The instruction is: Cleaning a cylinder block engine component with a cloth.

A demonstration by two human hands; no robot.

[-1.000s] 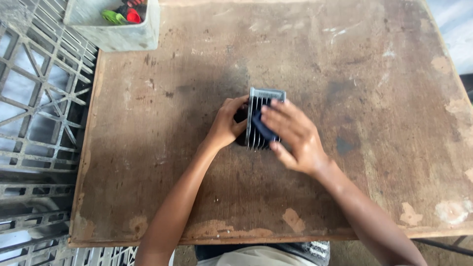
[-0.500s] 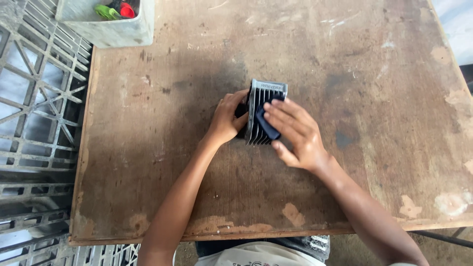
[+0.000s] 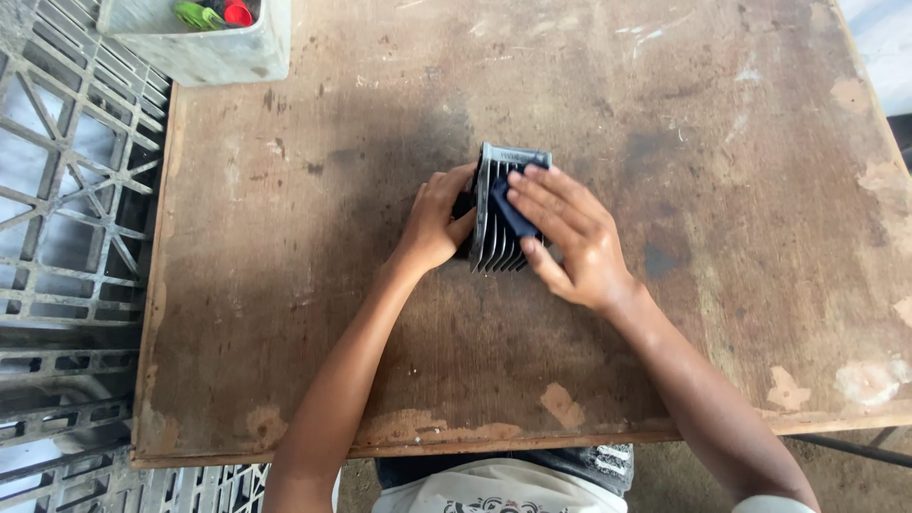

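grey tub (image 3: 204, 52) holding green and red items (image 3: 217, 13), hands on finned block (image 3: 499, 214)

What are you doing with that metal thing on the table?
A person is working at a worn wooden table. The left hand steadies a grey finned metal block from its left side, while the right hand presses a small dark blue cloth against the fins. A grey tub with green and red things inside sits at the table's far left corner, and grey plastic crates stand beside the table.
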